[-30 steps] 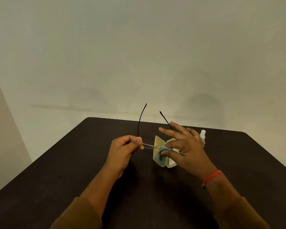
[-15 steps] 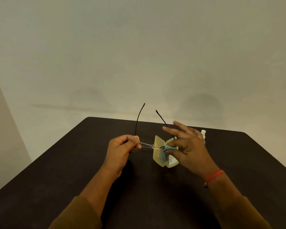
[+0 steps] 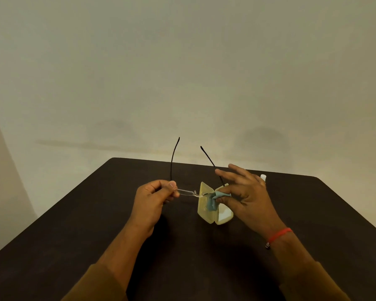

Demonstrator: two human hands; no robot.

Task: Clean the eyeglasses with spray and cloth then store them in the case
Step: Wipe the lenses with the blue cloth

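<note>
Clear-lensed eyeglasses point(image 3: 186, 191) with thin black temples pointing up and away are held above the table. My left hand point(image 3: 155, 197) pinches the left lens end between thumb and forefinger. My right hand point(image 3: 244, 195) pinches a small blue-grey cloth point(image 3: 214, 199) around the right lens, its other fingers spread. Below them an open pale yellow case point(image 3: 206, 206) stands on the dark table point(image 3: 96, 213). Only the cap of a white spray bottle point(image 3: 263, 177) shows behind my right hand.
The dark table ends at its far edge point(image 3: 204, 162) against a plain wall. A red thread band point(image 3: 279, 233) circles my right wrist.
The glasses and both hands have shifted slightly left. My right hand's pinch with the cloth has slid along the right lens.
</note>
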